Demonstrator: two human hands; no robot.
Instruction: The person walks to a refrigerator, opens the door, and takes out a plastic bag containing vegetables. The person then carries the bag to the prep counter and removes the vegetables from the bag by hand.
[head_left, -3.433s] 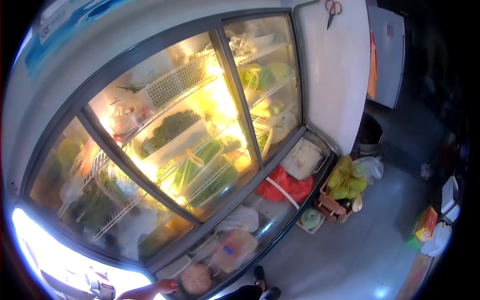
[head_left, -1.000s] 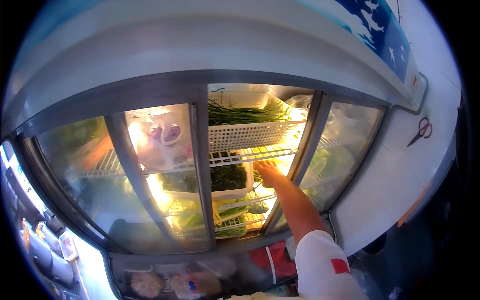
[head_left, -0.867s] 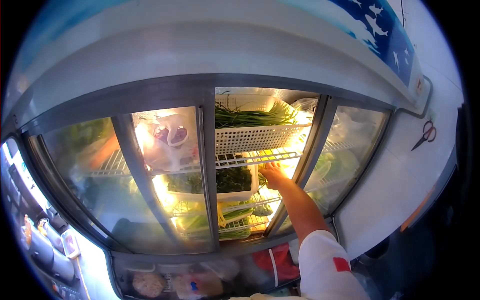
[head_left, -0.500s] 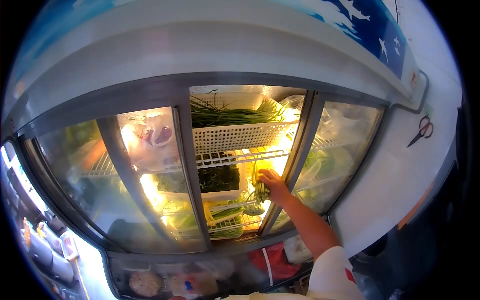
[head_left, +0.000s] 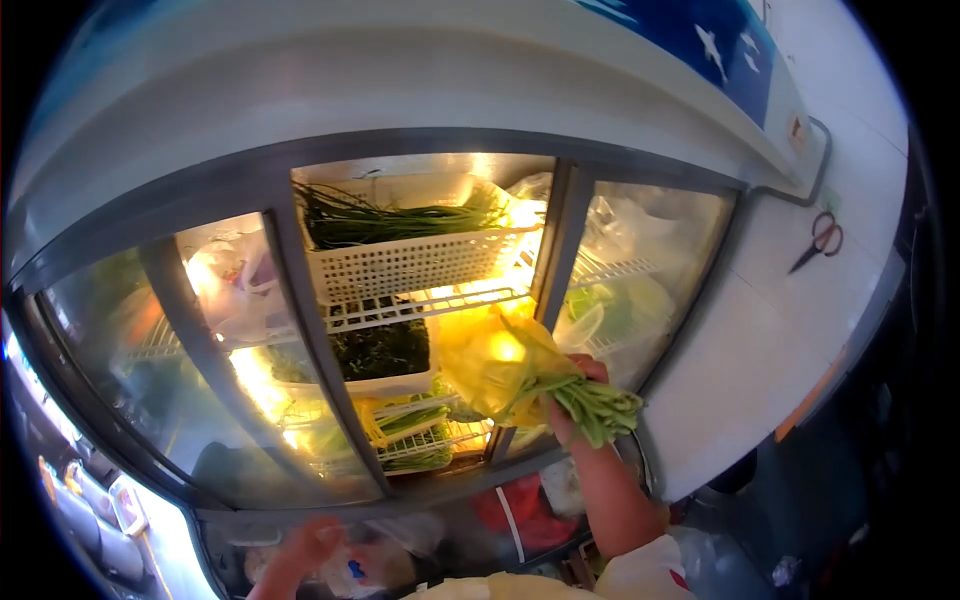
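My right hand is closed around a bunch of green vegetable stalks, just in front of the fridge opening. A translucent yellow plastic bag covers the other end of the bunch and hides most of it. Low on the left, my left hand is in front of the bags beneath the fridge doors; its fingers are smeared by motion. Behind the yellow bag, a white perforated basket of long thin greens sits on the upper shelf. Under it is a white tray with dark leafy greens.
Glass panels in grey frames flank the opening, with a post close to my right arm. More greens lie on the lower wire rack. Black scissors hang on the white wall. Bagged items and a red bag sit below.
My right hand has drawn the greens out of the fridge toward me and to the right, bringing the yellow bag into view. My left hand has come into view at the bottom left.
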